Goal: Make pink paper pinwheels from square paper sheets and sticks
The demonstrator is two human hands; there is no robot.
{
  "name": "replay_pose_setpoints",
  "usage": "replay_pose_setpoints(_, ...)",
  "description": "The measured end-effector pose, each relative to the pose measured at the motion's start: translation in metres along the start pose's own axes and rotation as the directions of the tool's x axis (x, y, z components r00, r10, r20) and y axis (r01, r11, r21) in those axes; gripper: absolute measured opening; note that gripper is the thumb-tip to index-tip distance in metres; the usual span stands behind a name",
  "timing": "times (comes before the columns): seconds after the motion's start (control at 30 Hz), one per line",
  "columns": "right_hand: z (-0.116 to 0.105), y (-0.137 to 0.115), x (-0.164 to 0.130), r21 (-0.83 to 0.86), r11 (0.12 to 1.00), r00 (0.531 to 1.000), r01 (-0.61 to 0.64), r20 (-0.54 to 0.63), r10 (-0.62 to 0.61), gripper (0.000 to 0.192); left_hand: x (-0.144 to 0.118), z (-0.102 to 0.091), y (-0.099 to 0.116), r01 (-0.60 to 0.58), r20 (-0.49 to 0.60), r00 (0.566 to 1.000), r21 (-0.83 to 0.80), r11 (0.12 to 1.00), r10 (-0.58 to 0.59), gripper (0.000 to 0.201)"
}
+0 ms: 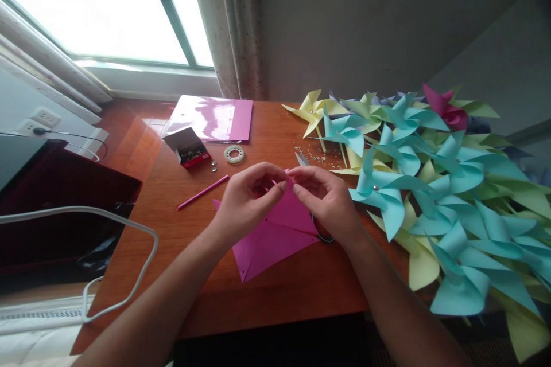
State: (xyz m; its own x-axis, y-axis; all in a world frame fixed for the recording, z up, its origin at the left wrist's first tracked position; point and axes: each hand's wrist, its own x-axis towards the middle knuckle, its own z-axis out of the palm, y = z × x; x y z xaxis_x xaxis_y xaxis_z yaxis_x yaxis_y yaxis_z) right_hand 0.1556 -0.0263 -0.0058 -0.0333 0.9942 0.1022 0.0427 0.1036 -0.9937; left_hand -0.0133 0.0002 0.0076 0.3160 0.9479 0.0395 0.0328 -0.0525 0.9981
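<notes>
A cut sheet of pink paper point(275, 238), with small holes near its corners and slits running inward, is held above the wooden table. My left hand point(253, 195) pinches its far tip between thumb and forefinger. Close beside it, my right hand point(321, 192) grips the same tip, so the two thumbs almost meet. Under the paper and my right hand lies a pair of scissors point(302, 159), with the blade tips and part of a dark handle showing. A pink paper stick point(203, 192) rests to the left of my left hand.
Many paper pinwheels point(404, 178) in turquoise, yellow and green cover the right side. An open small box point(189, 152), a tape roll point(234, 153) and a pack of pink paper point(210, 118) sit at the back left. A white cable point(148, 229) loops at the left edge.
</notes>
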Motion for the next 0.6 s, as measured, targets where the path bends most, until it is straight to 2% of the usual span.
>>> replay_pose_setpoints(0.17,-0.0004,-0.0003,-0.001,0.001,1.0,1.0,-0.013,0.01,0.013,0.017,0.0002,0.0003,0.0011,-0.003,-0.015,1.0,0.011,1.0,0.003,0.007)
replay_pose_setpoints(0.6,0.0009,-0.0022,-0.0016,-0.059,0.998,1.0,0.007,0.019,-0.006,0.015,0.0003,0.0005,0.0049,0.018,-0.039,0.999,-0.001,1.0,-0.018,0.018)
